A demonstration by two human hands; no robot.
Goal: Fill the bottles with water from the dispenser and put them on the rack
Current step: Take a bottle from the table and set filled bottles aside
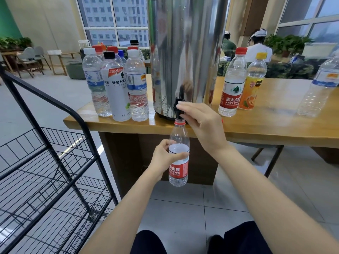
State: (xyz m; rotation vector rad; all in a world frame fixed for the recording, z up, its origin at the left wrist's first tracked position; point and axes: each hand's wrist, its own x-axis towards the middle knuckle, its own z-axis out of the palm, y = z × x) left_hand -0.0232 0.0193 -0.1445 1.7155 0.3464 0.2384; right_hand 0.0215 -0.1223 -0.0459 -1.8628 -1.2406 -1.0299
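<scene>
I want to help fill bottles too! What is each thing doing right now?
held bottle, uncapped, mouth under the tap, water level unclear
tap, gripped by right hand
left hand, gripping held bottle
dispenser, standing upright
cluster of bottles, capped, upright
red-capped bottle, capped, upright
rack, no bottles visible on it

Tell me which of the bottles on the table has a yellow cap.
The orange-labelled bottle right of the dispenser, beside the red-capped bottle. The other caps visible are red, white, black or blue.
</scene>
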